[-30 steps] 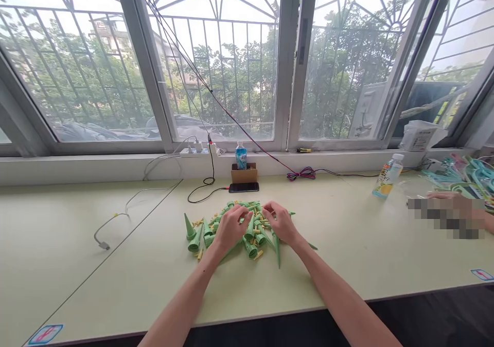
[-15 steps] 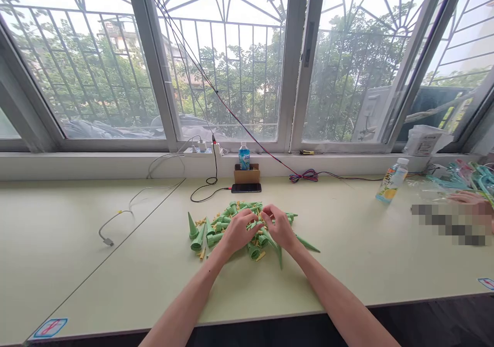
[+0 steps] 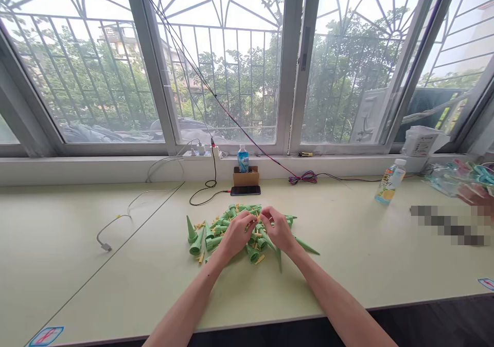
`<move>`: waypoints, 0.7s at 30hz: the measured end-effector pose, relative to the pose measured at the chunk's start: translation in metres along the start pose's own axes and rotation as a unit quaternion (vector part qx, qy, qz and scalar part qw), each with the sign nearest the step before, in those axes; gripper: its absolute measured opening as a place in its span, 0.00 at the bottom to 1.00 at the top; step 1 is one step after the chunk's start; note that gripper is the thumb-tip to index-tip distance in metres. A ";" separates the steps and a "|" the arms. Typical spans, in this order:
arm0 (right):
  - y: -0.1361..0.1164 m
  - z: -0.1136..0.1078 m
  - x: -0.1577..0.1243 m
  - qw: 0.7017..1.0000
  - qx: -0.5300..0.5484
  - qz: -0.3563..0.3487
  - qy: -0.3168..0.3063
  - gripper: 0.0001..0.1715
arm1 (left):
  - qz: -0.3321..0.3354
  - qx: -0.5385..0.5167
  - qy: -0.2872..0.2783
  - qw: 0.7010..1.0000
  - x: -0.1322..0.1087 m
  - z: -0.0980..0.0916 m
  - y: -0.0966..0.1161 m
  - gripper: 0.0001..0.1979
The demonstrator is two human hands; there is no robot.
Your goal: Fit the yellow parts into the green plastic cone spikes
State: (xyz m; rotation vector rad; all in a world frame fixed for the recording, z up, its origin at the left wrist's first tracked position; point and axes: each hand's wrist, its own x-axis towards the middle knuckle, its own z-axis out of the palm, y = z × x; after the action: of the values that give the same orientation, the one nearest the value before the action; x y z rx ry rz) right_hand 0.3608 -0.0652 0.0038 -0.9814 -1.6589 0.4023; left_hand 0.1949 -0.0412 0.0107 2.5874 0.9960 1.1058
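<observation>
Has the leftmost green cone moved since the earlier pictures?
No: judged against the phone, the leftmost green cone keeps its place, nearer the viewer and to the left.

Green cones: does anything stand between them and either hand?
Nothing visible does. The left hand and right hand are both at the green cones; the phone lies beyond the pile. What the hands cover is hidden.

Bare hands (image 3: 238, 232), bare forearms (image 3: 188, 306) (small dark dot (image 3: 209, 275), left one)

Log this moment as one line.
left hand: curled | right hand: curled, nearly meeting left | grip contents: unclear | around hands: green hollow spikes, yellow pegs, loosely piled | behind them: smartphone
</observation>
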 end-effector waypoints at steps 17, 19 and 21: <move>-0.001 0.000 0.001 1.000 -0.014 -0.003 -0.005 0.13 | -0.031 -0.054 0.054 0.997 0.003 -0.003 0.005 0.13; -0.001 -0.001 0.001 1.000 -0.015 -0.005 0.004 0.13 | -0.039 -0.055 0.056 0.996 0.004 -0.004 0.005 0.14; -0.001 -0.001 0.001 1.000 -0.018 -0.005 0.016 0.13 | -0.051 -0.052 0.063 0.995 0.005 -0.005 0.005 0.15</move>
State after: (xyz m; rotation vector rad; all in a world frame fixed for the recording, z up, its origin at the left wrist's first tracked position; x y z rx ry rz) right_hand 0.3614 -0.0649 0.0054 -1.0017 -1.6453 0.3496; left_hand 0.1965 -0.0426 0.0186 2.3821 1.0550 1.2716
